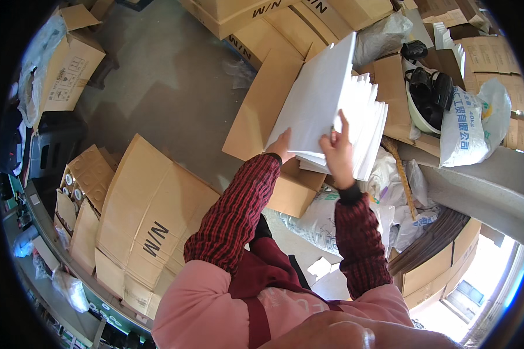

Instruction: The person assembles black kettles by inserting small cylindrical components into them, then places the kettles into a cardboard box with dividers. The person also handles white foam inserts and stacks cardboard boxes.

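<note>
A stack of white sheets (367,118), seemingly foam boards, stands on edge in an open cardboard box (290,187). The nearest white sheet (314,96) tilts apart from the others at its top. My left hand (282,147) grips the lower left of this sheet, with some fingers hidden behind it. At its lower right edge is my right hand (338,152), thumb in front and index finger stretched up along the edge. A small dark item shows by the right fingers, too small to name. Checked red and black sleeves cover both forearms.
A flattened carton (157,218) leans at the left, near a box of rolls (85,179). Large cartons (270,26) stand beyond. To the right are a basin (419,118) with black items, a printed woven sack (463,126), a stick (399,174) and bundled cardboard (436,257).
</note>
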`<state>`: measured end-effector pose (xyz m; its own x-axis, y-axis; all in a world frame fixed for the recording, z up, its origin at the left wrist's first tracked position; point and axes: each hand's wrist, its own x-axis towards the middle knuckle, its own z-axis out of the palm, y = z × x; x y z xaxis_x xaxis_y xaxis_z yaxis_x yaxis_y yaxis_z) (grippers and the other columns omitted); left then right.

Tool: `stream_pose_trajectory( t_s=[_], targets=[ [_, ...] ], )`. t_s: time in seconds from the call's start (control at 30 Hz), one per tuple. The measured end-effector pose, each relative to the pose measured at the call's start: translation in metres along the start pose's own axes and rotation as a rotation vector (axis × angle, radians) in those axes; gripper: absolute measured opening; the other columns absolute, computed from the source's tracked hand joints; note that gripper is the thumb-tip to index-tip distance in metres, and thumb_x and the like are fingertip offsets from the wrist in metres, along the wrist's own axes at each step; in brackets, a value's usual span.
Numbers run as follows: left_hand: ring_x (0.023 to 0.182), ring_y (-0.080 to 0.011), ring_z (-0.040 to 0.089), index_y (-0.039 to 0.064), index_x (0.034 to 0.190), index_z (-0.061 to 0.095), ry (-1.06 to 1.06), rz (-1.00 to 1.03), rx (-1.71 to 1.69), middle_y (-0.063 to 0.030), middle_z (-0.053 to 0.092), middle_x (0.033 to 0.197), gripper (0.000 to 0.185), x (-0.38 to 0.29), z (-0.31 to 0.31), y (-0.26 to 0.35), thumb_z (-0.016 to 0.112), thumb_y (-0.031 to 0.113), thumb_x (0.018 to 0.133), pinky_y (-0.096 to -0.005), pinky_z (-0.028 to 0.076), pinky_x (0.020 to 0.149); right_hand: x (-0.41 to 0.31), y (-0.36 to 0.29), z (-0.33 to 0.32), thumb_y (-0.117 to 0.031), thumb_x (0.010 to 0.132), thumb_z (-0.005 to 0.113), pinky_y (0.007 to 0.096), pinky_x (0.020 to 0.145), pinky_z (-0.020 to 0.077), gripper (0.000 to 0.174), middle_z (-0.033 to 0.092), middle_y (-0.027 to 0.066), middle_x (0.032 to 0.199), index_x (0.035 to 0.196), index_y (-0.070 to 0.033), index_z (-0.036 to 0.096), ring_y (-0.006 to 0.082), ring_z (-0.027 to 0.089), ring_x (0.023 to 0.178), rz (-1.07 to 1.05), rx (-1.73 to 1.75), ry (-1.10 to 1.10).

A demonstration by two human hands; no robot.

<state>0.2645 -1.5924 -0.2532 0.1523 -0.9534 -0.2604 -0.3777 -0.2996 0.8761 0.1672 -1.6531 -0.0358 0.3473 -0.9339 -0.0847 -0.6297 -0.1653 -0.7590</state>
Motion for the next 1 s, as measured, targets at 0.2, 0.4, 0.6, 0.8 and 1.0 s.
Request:
stream_pose_trajectory(
  t_s=[0.2,0.4,0.6,0.8,1.0],
  targets=[
    [0.123,-0.0439,0.052,0.008,0.154,0.031,0.158,0.02,-0.076,-0.028,0.049,0.138,0.06,-0.01,0.032,-0.026,0.044,0.007,0.096,-0.0471,0.042,0.107,-0.006,0.005,0.029,-0.003,0.086,0.057,0.0346,0.06,0.0475,0.077,0.049,0.007,0.068,0.157,-0.011,0.028,0.0197,0.051,0.058,-0.079,-0.057,0.094],
    [0.115,-0.0408,0.059,0.008,0.15,0.035,-0.04,-0.383,0.162,-0.0242,0.054,0.129,0.056,0.025,0.003,-0.003,0.046,0.01,0.096,-0.0487,0.049,0.098,0.035,0.069,0.073,-0.013,0.088,0.056,0.0533,0.068,0.0521,0.081,0.07,0.0267,0.089,0.158,-0.014,0.015,0.0454,0.068,0.079,-0.102,-0.427,0.07],
    [0.105,-0.035,0.064,0.009,0.125,0.061,0.047,-0.238,-0.236,-0.0161,0.065,0.117,0.037,-0.129,-0.076,-0.018,0.059,0.015,0.088,-0.0474,0.052,0.088,0.07,0.171,0.076,-0.027,0.097,0.056,0.052,0.07,0.0537,0.076,0.072,0.0245,0.089,0.159,-0.023,0.014,0.0438,0.069,0.081,0.071,-0.423,-0.211],
    [0.103,-0.0327,0.061,0.003,0.124,0.058,1.183,-0.596,0.048,-0.0163,0.063,0.112,0.035,-0.462,-0.086,-0.092,0.062,0.022,0.095,-0.0435,0.049,0.093,-0.067,0.176,0.146,-0.027,0.101,0.057,0.0451,0.068,0.0543,0.027,0.07,0.021,0.102,0.112,-0.003,0.065,0.0341,0.067,0.096,-0.024,0.331,-0.279],
    [0.13,-0.0359,0.045,0.002,0.149,0.035,1.651,-1.785,-0.501,-0.0189,0.04,0.147,0.094,-0.792,0.065,-0.168,0.079,0.047,0.079,-0.0498,0.044,0.102,-0.122,0.113,0.278,-0.055,0.09,0.069,0.0297,0.041,0.0384,0.051,0.046,-0.0002,0.059,0.094,-0.004,0.063,0.0119,0.044,0.043,0.171,0.001,-0.951]
  ],
)
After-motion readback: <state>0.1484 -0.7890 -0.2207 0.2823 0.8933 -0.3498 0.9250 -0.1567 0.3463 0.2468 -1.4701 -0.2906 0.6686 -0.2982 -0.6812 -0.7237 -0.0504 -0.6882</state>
